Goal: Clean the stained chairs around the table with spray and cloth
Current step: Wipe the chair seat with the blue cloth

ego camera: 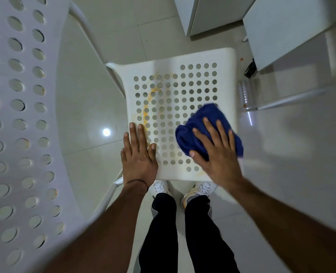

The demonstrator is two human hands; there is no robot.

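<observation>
The perforated white chair back (28, 95) looms closest, well off to the left of the left hand (138, 156). That hand lies flat with straight, relaxed fingers, grasping nothing, on the near left edge of the white seat (183, 58). Just beyond its fingertips a yellow-orange stain (149, 99) curves across the holes. To its right, the right hand (218, 154) presses spread, straight fingers down on a bunched blue cloth (208, 119) (blurred at its far edge), which sits on the seat's right side. Below both wrists, white shoes (160, 187) stand on the tiled floor (96, 107).
</observation>
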